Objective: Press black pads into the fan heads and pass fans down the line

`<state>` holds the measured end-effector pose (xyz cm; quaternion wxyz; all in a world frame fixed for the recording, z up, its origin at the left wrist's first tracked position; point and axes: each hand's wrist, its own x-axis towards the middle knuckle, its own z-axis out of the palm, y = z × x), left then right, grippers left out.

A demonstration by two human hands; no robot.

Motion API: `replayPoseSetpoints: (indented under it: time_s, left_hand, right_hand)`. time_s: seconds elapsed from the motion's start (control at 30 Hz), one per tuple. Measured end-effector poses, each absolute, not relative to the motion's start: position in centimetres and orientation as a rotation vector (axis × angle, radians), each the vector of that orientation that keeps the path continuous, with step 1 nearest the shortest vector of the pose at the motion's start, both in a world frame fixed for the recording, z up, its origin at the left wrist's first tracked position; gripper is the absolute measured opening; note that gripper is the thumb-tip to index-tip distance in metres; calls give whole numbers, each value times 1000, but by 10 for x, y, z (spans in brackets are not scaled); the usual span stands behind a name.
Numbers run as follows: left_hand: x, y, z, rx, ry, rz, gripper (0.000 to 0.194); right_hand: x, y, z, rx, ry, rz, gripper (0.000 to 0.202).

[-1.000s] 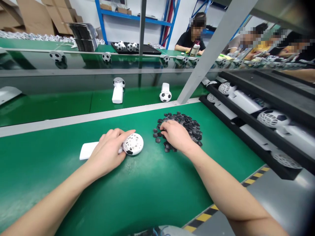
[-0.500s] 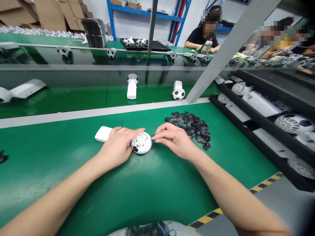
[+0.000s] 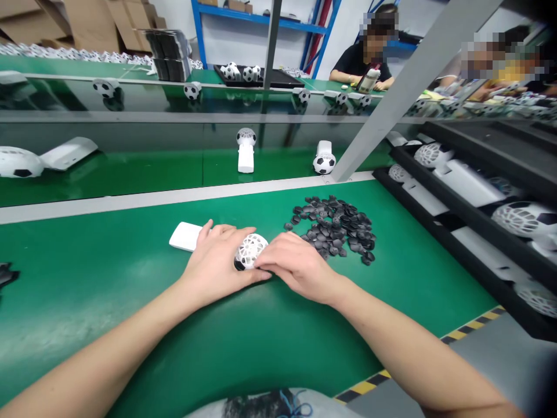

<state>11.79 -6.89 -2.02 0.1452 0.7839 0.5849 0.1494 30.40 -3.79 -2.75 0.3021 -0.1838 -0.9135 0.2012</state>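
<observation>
A white device with a round, football-patterned openwork head (image 3: 251, 251) and a white handle (image 3: 185, 236) lies on the green work surface. My left hand (image 3: 220, 258) is wrapped round the head, its thumb along the near side. Against the head's right side, my right hand (image 3: 296, 261) has its fingers pinched together; whatever they hold is hidden. Behind and to the right of my right hand lies a loose pile of small black pieces (image 3: 343, 223).
Beyond a pale rail (image 3: 174, 196), similar devices (image 3: 246, 152) lie on a green belt. Black trays (image 3: 461, 215) with more devices are stacked at right. A slanted grey post (image 3: 383, 98) rises behind the pile. A person (image 3: 369, 55) sits across.
My right hand has moved left and down onto the head's right side. My left thumb has stretched along the near side. Devices on the near belt have shifted right in the picture.
</observation>
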Motion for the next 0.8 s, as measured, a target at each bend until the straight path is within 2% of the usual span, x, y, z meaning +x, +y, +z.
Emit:
replayPoseSetpoints:
  time_s: [0.07, 0.23, 0.5, 0.7, 0.8]
  left_hand:
    - [119, -70, -20, 2261, 1686, 451, 63]
    - [121, -71, -20, 2253, 1696, 465, 57]
    - [124, -74, -22, 2251, 1678, 501, 52]
    - [124, -74, -23, 2286, 1646, 537, 49]
    - [113, -68, -20, 2347, 1466, 444, 55]
  right_hand:
    - [302, -37, -30, -603, -2345, 642, 15]
    - [302, -34, -35, -839, -2129, 1068, 41]
    - [296, -35, -34, -909, -1906, 1491, 47]
    - [291, -34, -31, -984, -1815, 1533, 52]
    - [301, -23, -27, -1022, -1907, 1388, 36]
